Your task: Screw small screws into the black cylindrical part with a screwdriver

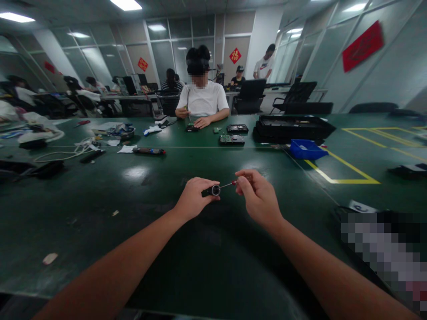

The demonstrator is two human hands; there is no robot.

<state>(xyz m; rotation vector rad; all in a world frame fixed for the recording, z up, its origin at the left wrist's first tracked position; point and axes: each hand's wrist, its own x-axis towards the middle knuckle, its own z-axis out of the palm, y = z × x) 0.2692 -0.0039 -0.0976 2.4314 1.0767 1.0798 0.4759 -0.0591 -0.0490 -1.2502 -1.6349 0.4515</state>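
Note:
Near the middle of the green table (160, 258), my left hand (195, 195) grips a small dark cylindrical part (215, 190) with a pale ring at its round end. Its thumb and fingers close around the sides of that part, and much of the body is hidden. On the right, my right hand (258, 193) pinches a thin screwdriver (228, 184) by its red handle. The metal shaft points left, and its tip is at or very close to the ring's edge; contact cannot be made out.
Across the table a person in a white shirt (203, 100) handles a dark device. Hard drives (232, 139), a long black case (293, 127) and a blue bin (307, 149) lie ahead to the right. A striped tool (148, 151) and white cables (66, 151) lie left.

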